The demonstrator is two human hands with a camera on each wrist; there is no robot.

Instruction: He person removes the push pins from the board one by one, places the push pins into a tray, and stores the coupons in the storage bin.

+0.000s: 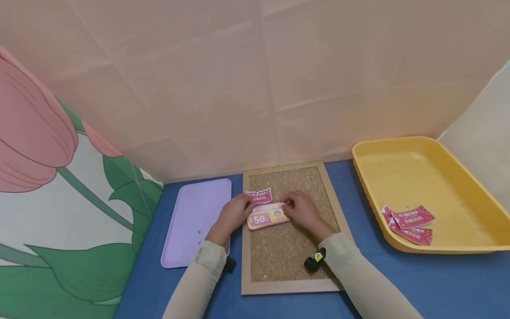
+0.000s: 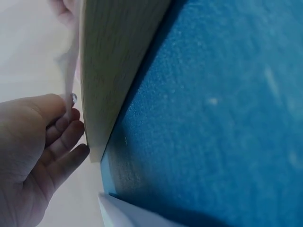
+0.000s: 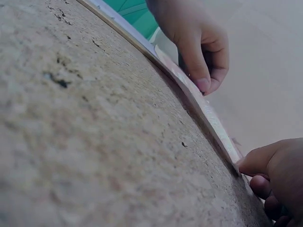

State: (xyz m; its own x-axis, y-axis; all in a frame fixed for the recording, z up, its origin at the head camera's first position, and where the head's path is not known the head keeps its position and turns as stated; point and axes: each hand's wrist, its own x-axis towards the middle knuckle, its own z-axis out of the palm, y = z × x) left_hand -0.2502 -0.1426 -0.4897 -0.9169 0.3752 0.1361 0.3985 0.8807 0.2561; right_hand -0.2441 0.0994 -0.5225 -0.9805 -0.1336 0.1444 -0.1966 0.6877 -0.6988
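A pink and yellow coupon [image 1: 268,215] marked 50 lies tilted on the cork board [image 1: 284,257]. Just above it, a red coupon [image 1: 260,195] has a small dark pin near its top edge. At the lower coupon's upper left corner, my left hand [image 1: 236,212] has thumb and finger together; a tiny shiny pin [image 2: 74,98] shows at the fingertips, partly hidden. My right hand [image 1: 303,209] pinches the coupon's right end between thumb and curled fingers. Seen edge-on in the right wrist view, the coupon [image 3: 208,116] bends slightly off the cork.
Left of the board is a purple tray [image 1: 187,212] with a few tiny dark bits on it. On the right stands a yellow tub [image 1: 418,177] with several red coupons [image 1: 412,219] in its near left corner. Blue cloth [image 1: 370,274] covers the table, against a pinkish wall.
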